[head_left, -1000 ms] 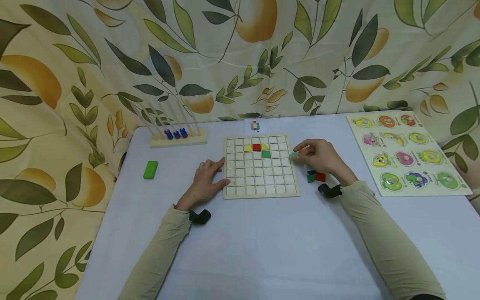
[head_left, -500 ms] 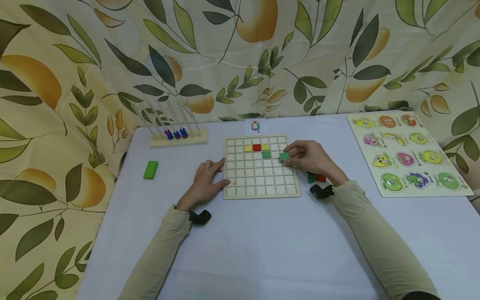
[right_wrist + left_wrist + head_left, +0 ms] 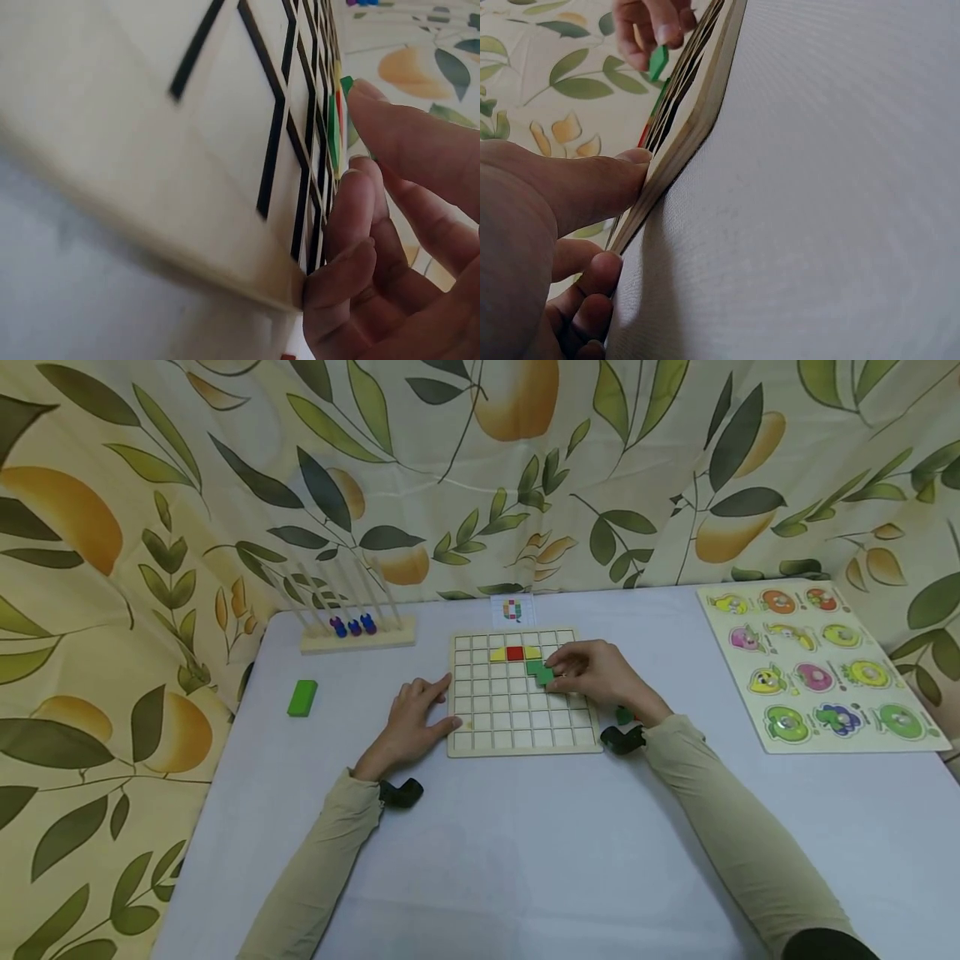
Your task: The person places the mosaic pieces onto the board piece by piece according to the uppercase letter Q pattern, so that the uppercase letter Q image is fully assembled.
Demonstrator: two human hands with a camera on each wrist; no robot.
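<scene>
A wooden grid board [image 3: 498,702] lies mid-table. In one upper row a red square tile [image 3: 515,653] sits between two yellow pieces, and a green tile [image 3: 533,667] lies just below the right one. My left hand [image 3: 407,722] holds the board's left edge; the left wrist view shows the thumb [image 3: 604,184] on the rim and curled fingers against the side. Over the board, my right hand [image 3: 600,675] pinches another green tile [image 3: 658,63] between thumb and fingers. That tile appears tilted, close beside the placed green one.
Loose pieces, one green [image 3: 624,716], lie right of the board, partly hidden by the right wrist. A pattern card [image 3: 512,609] stands behind it. A peg stand with beads [image 3: 358,639] and a green block [image 3: 302,698] are left; a fruit puzzle board [image 3: 810,677] is right.
My right hand has moved left from beside the board to over it, carrying the green tile close to the placed green one. The left hand stays at the board's edge.
</scene>
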